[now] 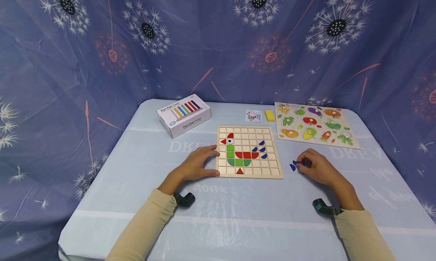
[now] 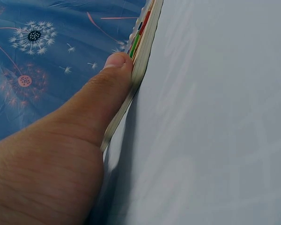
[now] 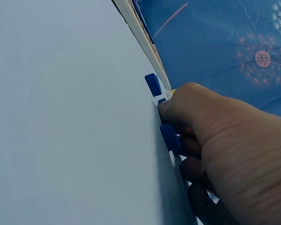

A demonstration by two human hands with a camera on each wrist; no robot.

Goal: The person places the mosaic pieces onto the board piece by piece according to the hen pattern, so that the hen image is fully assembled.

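Observation:
A square wooden grid board [image 1: 250, 177] lies mid-table, with red, green and blue pieces forming a bird on it. My left hand [image 1: 197, 162] rests at its left side, fingers spread along the edge and thumb [image 2: 117, 70] against the near-left corner. Right of the board my right hand [image 1: 315, 166] is low over the table with curled fingers. Its thumb and fingertips pinch a small blue half-round piece [image 3: 161, 101], largely covered by the thumb. Loose beside them lie more blue half-round pieces, one at the left [image 1: 292, 167] and another close to the fingers [image 3: 170, 138].
Behind the board are a small picture card [image 1: 253, 116] with the bird pattern and a yellow block [image 1: 270, 116]. A white toy box [image 1: 184, 115] stands at back left. A wooden vegetable puzzle [image 1: 296, 136] lies at back right. A patterned curtain [image 1: 218, 64] hangs behind the table.

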